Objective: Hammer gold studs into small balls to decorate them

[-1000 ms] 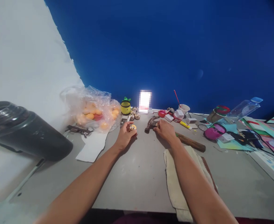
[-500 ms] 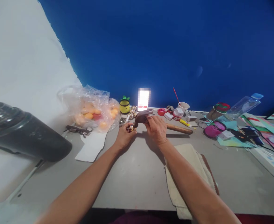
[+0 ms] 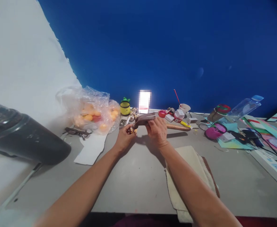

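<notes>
A hammer with a dark metal head (image 3: pixel 144 119) and a wooden handle lies across my right hand (image 3: pixel 157 130), whose fingers are closed on it near the head. The handle sticks out to the right of the hand. My left hand (image 3: pixel 125 136) pinches a small shiny gold ornament (image 3: pixel 132 130) above the grey table. One end of the hammer head is at the ornament; whether they touch is hard to tell. More shiny gold balls (image 3: pixel 133 112) lie just behind, beside a small clear box of metal bits (image 3: pixel 122 123).
Bagged oranges (image 3: pixel 88 115), glasses (image 3: pixel 78 132) and a large dark bottle (image 3: pixel 27 135) are on the left. A bright phone (image 3: pixel 144 101) stands at the back. A folded cloth (image 3: pixel 188 173) lies under my right forearm; a cup (image 3: pixel 185 108), papers and a power strip (image 3: pixel 270 165) are rightward.
The hammer has tilted: its head is flatter and its handle end has risen and shifted left. Both hands keep their holds, and the whole view has shifted slightly.
</notes>
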`<act>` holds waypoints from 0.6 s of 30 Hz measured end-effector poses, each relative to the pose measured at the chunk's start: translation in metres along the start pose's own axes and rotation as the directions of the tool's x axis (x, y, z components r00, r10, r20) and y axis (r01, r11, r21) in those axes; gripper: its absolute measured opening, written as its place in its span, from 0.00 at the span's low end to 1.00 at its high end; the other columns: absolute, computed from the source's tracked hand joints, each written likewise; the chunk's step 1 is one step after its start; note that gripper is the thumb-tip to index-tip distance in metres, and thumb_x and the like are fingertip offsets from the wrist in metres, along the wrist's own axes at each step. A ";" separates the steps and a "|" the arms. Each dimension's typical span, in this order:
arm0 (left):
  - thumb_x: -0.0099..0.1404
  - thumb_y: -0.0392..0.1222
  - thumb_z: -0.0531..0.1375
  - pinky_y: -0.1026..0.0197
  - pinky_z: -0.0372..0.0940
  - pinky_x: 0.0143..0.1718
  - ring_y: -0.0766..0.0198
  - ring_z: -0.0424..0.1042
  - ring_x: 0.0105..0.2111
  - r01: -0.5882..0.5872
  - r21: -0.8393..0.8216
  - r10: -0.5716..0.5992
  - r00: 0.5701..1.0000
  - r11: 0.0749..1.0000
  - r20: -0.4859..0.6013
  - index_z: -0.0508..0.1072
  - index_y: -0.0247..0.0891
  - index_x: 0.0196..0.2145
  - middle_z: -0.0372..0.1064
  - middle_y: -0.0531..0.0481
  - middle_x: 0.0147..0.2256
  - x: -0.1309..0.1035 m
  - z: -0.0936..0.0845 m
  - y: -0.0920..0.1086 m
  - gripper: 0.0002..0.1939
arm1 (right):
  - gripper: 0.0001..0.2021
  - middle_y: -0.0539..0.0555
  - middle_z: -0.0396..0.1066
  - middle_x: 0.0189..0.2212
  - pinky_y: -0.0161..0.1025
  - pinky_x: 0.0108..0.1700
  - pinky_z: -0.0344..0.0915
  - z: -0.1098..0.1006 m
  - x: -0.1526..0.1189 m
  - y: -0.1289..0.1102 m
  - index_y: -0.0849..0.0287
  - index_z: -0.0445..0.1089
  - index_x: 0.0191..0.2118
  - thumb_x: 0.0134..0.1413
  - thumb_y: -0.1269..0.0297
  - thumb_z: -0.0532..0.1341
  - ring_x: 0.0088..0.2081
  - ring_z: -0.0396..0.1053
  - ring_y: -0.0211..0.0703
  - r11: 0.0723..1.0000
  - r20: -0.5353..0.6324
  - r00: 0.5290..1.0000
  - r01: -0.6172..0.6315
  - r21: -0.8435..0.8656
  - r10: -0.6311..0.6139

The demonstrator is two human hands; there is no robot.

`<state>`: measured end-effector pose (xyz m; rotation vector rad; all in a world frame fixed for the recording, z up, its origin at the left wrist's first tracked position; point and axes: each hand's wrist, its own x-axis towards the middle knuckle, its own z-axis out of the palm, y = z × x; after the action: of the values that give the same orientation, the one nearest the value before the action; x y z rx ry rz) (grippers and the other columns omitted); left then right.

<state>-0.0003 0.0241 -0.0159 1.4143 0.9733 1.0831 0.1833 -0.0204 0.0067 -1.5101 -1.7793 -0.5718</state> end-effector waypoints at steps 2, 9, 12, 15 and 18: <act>0.49 0.40 0.68 0.64 0.60 0.27 0.67 0.63 0.24 0.007 0.058 -0.008 1.000 0.998 0.022 0.79 0.36 0.37 0.69 0.55 0.24 0.000 -0.001 -0.001 0.15 | 0.11 0.57 0.70 0.33 0.45 0.42 0.53 0.002 0.000 0.001 0.57 0.73 0.41 0.73 0.63 0.54 0.38 0.63 0.50 0.999 -0.022 0.999 0.039 -0.017 -0.040; 0.48 0.40 0.68 0.60 0.67 0.38 0.62 0.73 0.33 -0.022 0.027 0.023 1.000 0.999 -0.010 0.76 0.35 0.44 0.76 0.50 0.34 0.003 0.001 -0.010 0.24 | 0.10 0.56 0.70 0.33 0.45 0.42 0.52 0.003 0.000 0.004 0.58 0.72 0.41 0.73 0.63 0.56 0.37 0.63 0.49 0.993 -0.150 0.983 0.094 -0.072 -0.104; 0.49 0.40 0.66 0.61 0.65 0.35 0.64 0.69 0.30 -0.036 0.094 0.038 0.999 0.995 -0.012 0.77 0.35 0.42 0.74 0.51 0.31 0.002 0.001 -0.008 0.20 | 0.09 0.55 0.70 0.32 0.45 0.42 0.51 0.003 0.000 0.003 0.57 0.73 0.40 0.72 0.64 0.57 0.36 0.63 0.47 0.992 -0.110 0.987 0.106 -0.072 -0.113; 0.50 0.39 0.65 0.62 0.62 0.32 0.65 0.65 0.27 -0.037 0.131 0.043 0.998 0.991 -0.048 0.78 0.35 0.46 0.71 0.54 0.28 0.001 0.000 -0.004 0.23 | 0.09 0.56 0.70 0.33 0.45 0.42 0.51 0.003 0.000 0.002 0.57 0.73 0.42 0.72 0.63 0.56 0.37 0.63 0.48 0.995 -0.145 0.987 0.058 -0.082 -0.069; 0.49 0.39 0.65 0.62 0.62 0.32 0.65 0.65 0.27 -0.045 0.141 0.053 0.997 0.989 -0.049 0.79 0.35 0.44 0.70 0.54 0.27 0.001 0.000 -0.001 0.22 | 0.09 0.54 0.69 0.32 0.44 0.42 0.51 0.005 0.000 0.001 0.57 0.72 0.40 0.72 0.66 0.56 0.37 0.62 0.47 0.992 -0.109 0.989 0.096 -0.082 -0.104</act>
<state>-0.0001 0.0257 -0.0168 1.5362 1.0748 1.1112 0.1831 -0.0171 0.0035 -1.4158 -1.7708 -0.7680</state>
